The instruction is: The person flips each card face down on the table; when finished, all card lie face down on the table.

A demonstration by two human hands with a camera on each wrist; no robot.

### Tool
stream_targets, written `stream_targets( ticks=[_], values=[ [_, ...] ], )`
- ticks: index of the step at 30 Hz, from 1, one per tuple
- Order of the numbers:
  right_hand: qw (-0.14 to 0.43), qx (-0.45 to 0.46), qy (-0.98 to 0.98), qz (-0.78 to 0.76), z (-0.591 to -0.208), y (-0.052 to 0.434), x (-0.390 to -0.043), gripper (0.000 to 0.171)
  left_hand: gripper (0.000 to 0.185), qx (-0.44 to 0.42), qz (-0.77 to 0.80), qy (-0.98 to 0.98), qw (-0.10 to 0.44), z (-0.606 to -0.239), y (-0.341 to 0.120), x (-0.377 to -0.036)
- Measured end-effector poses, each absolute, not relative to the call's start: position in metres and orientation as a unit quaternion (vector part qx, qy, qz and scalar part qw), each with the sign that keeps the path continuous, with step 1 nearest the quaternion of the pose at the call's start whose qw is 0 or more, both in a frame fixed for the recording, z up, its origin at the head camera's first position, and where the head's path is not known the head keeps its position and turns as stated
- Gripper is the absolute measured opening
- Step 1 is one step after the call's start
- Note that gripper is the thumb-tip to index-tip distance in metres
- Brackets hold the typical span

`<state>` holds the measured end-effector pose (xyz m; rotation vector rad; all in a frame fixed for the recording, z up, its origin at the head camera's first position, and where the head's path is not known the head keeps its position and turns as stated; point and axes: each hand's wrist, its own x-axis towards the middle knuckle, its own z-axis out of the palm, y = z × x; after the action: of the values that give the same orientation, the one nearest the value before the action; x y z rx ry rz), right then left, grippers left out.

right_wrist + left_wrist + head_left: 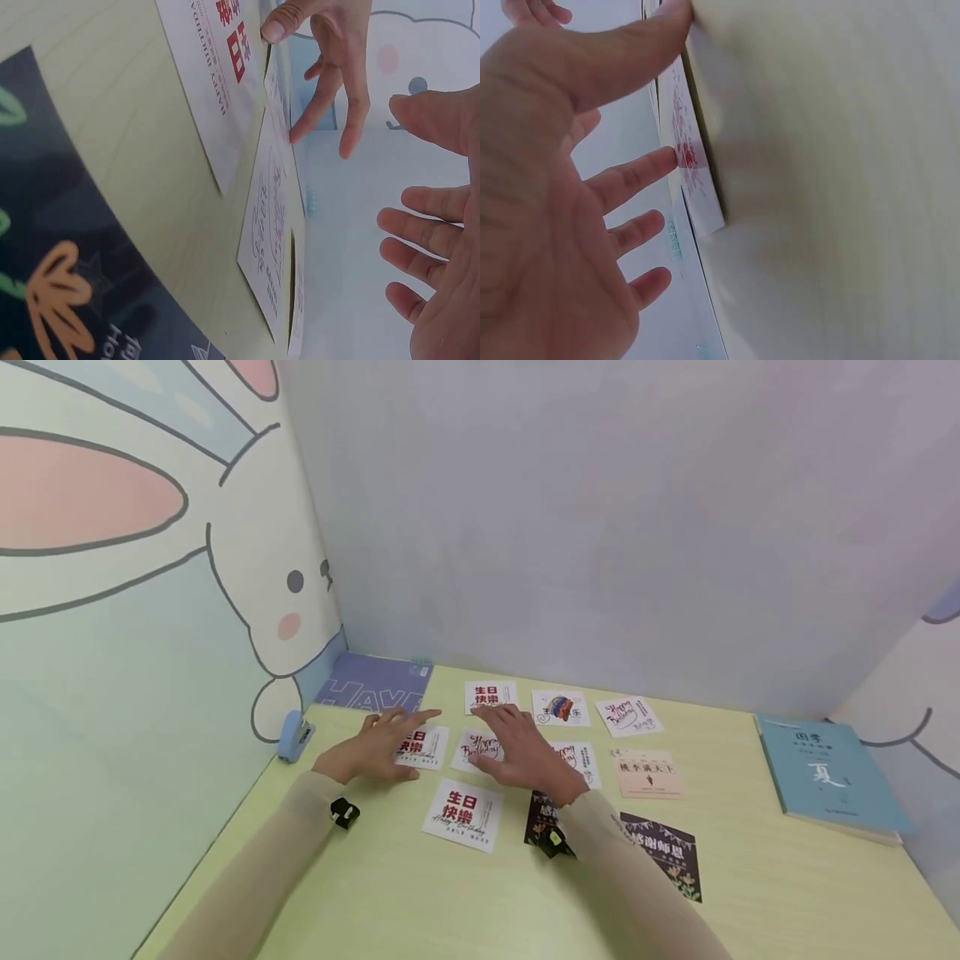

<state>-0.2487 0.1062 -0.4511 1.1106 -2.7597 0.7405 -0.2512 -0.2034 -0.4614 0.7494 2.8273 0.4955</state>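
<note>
My left hand (375,747) spreads over a white card with red Chinese characters (422,748). In the left wrist view its thumb (622,64) lies along the card's near end, and one fingertip comes right at the printed face. Above a white "Happy Birthday" card (472,745) hovers my right hand (525,756), fingers spread and relaxed, with nothing in its grasp; the right wrist view shows it raised over the table. Another white card with red characters (462,814) lies nearer to me, between the forearms. The right hand partly covers a second "Happy Birthday" card (587,764).
More cards lie behind, including one with a colourful picture (561,707). A pink card (648,774) and a dark flowered card (675,852) are at the right. A blue stapler (291,735) and purple folder (375,681) stand left, a teal book (828,772) far right.
</note>
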Motion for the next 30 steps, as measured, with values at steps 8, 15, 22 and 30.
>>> stream_targets(
  ticks=[8, 15, 22, 30],
  values=[
    [0.019, 0.353, -0.907, 0.229, -0.454, 0.104, -0.25, 0.075, 0.106, 0.251, 0.172, 0.949, 0.087, -0.463, -0.203, -0.253],
    [0.017, 0.345, -0.91, 0.23, -0.453, 0.104, -0.25, 0.074, 0.103, 0.268, 0.168, 0.945, 0.082, -0.463, -0.202, -0.261],
    [0.019, 0.346, -0.908, 0.237, -0.456, 0.102, -0.252, 0.073, 0.101, 0.272, 0.189, 0.943, 0.035, -0.459, -0.205, -0.262],
    [0.017, 0.348, -0.905, 0.246, -0.454, 0.098, -0.252, 0.073, 0.087, 0.294, 0.212, 0.931, -0.034, -0.453, -0.204, -0.257]
  ],
)
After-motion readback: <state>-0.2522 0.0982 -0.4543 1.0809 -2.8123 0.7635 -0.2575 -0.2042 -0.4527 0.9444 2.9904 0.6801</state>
